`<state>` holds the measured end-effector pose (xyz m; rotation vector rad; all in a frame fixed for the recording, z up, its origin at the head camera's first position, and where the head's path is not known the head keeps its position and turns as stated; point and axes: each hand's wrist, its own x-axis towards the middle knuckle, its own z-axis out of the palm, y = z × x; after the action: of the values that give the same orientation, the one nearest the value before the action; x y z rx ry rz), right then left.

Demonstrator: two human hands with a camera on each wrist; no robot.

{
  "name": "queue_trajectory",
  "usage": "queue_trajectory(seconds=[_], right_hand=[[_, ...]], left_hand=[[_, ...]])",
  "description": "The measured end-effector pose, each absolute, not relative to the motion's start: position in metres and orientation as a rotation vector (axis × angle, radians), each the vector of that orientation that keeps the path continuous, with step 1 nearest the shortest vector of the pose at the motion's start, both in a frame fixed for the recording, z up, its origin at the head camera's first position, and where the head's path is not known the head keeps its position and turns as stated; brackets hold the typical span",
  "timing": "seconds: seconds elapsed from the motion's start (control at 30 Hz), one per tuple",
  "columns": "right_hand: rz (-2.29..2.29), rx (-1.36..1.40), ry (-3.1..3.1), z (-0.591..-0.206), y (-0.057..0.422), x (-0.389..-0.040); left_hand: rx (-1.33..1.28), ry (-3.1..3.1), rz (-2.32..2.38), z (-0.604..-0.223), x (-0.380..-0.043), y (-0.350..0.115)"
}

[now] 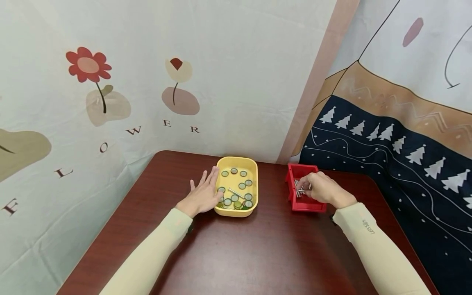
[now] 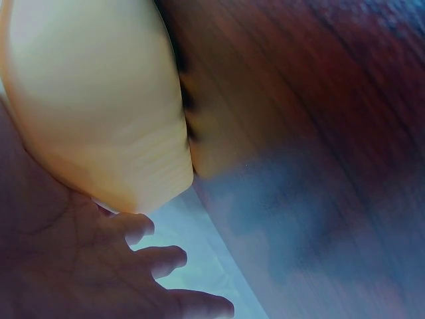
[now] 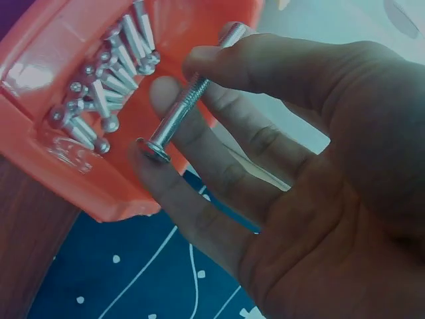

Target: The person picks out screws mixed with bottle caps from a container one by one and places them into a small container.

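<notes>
My left hand (image 1: pixel 200 197) lies with straight, spread fingers along the left side of a yellow tray (image 1: pixel 236 213). In the left wrist view its fingers show beside the tray's outer wall (image 2: pixel 106 100). Inside the tray are several bottle caps (image 1: pixel 248 182), mostly with their undersides up, and a bolt (image 1: pixel 236 192) among them. Over a red bin (image 1: pixel 307 207) at the right is my right hand (image 1: pixel 324 188). It pinches one silver bolt (image 3: pixel 179 116) between thumb and fingers, the bolt's head pointing down. More silver bolts (image 3: pixel 99 96) lie heaped inside the bin.
Both containers stand toward the back of a dark red-brown table (image 1: pixel 236 254), with a gap between them. Behind it hangs a pale cloth (image 1: pixel 236 82) with flower prints. A navy cloth with tree prints (image 1: pixel 368 151) hangs at the right edge.
</notes>
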<state>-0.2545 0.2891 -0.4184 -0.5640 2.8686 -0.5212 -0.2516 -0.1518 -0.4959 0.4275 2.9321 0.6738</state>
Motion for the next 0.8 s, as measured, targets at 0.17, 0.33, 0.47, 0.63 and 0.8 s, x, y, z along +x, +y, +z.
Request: queue_trajectory(seconds=[0.17, 0.33, 0.47, 0.63, 0.8], right_hand=[[-0.475, -0.588, 2.867, -0.424, 0.287, -0.253], [-0.425, -0.618, 2.866, -0.427, 0.285, -0.254], [-0.436, -0.605, 2.872, -0.425, 0.284, -0.253], [-0.452, -0.563, 2.925, -0.421, 0.281, -0.253], [-0.451, -0.516, 3.006, -0.419, 0.273, -0.252]], left_hand=[[0.43, 2.93, 0.683, -0.496, -0.251, -0.152], [0.428, 2.934, 0.674, -0.496, -0.251, -0.152], [0.422, 2.932, 0.686, -0.496, -0.251, -0.152], [0.422, 2.933, 0.688, -0.496, -0.251, -0.152], [0.423, 2.934, 0.688, -0.495, -0.25, -0.153]])
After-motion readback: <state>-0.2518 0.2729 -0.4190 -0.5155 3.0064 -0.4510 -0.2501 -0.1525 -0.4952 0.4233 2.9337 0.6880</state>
